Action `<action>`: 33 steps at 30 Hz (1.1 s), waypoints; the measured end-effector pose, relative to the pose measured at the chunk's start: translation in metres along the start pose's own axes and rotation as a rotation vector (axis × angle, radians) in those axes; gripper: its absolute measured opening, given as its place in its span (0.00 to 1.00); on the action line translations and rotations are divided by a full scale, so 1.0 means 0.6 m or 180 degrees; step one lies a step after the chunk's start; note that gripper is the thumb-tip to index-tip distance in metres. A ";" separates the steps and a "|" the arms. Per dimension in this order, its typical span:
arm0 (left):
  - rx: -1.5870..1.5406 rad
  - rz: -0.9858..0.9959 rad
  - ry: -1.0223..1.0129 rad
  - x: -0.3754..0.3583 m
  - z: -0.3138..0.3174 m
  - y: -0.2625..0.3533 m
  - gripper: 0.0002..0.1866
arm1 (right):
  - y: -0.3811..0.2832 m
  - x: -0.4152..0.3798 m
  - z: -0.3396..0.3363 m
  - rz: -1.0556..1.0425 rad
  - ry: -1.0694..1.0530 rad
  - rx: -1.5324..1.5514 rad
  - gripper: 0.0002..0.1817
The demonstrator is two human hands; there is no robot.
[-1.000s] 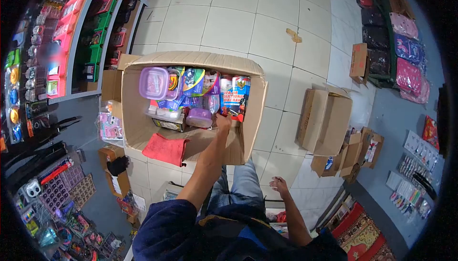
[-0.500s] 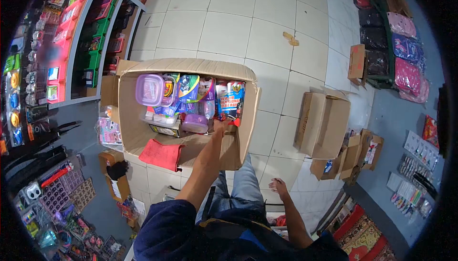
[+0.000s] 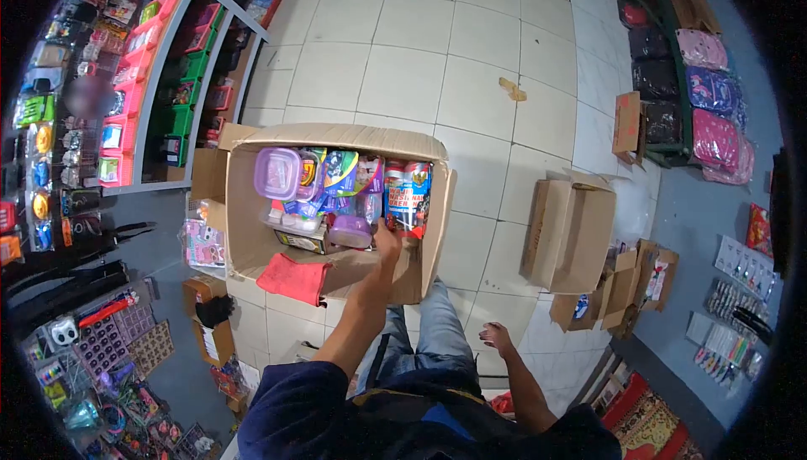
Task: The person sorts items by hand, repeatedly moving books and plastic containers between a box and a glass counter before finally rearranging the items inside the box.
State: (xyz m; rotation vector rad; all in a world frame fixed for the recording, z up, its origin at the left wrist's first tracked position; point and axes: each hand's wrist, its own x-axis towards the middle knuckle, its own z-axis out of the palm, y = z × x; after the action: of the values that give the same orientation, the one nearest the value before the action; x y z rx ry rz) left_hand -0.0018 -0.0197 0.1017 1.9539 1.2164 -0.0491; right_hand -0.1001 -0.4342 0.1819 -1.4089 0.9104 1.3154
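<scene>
My left hand reaches down into a large open cardboard box. Its fingers are among the goods, between a small purple-lidded container and a stack of books with red, white and blue covers; I cannot make out whether it grips anything. A bigger purple-lidded container, colourful packets and a flat black-and-yellow box fill the far part. Over the near left wall lies a red cloth. My right hand hangs beside my leg, fingers loosely apart, holding nothing.
An open carton stands on the tiled floor to the right, with smaller cartons below it. Shelves with pink trays and hanging goods line the left side. Packaged bags sit on a rack at the right.
The view has shifted, so the box appears slightly lower and to the right. My left hand stays inside the box at the same goods, its wrist slightly turned. My right hand stays beside my leg.
</scene>
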 end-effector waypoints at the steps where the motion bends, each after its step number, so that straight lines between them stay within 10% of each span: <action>1: -0.0103 -0.0074 -0.0060 -0.006 -0.006 0.014 0.10 | -0.004 0.008 -0.001 0.0025 -0.0053 0.0019 0.13; 9: -0.0196 -0.0524 -0.0102 0.009 -0.006 0.043 0.19 | -0.058 0.002 0.032 -0.0228 0.0324 -0.0465 0.12; 16: -0.2781 -0.1637 -0.1339 0.014 -0.081 0.084 0.18 | -0.088 -0.009 0.047 -0.0318 0.0208 -0.0644 0.12; 24: -0.3597 -0.2075 -0.2616 -0.011 -0.179 0.101 0.16 | -0.109 -0.001 0.073 -0.0488 0.0148 -0.0729 0.15; 33: -0.4165 -0.1380 -0.3040 -0.121 -0.303 0.150 0.23 | -0.143 0.007 0.075 -0.0802 0.0031 -0.0765 0.13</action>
State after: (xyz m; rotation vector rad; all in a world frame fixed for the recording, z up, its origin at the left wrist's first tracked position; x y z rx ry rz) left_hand -0.0378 0.0270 0.3087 0.3710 0.6372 -0.2869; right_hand -0.0297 -0.3687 0.1933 -1.6567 0.5712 1.2558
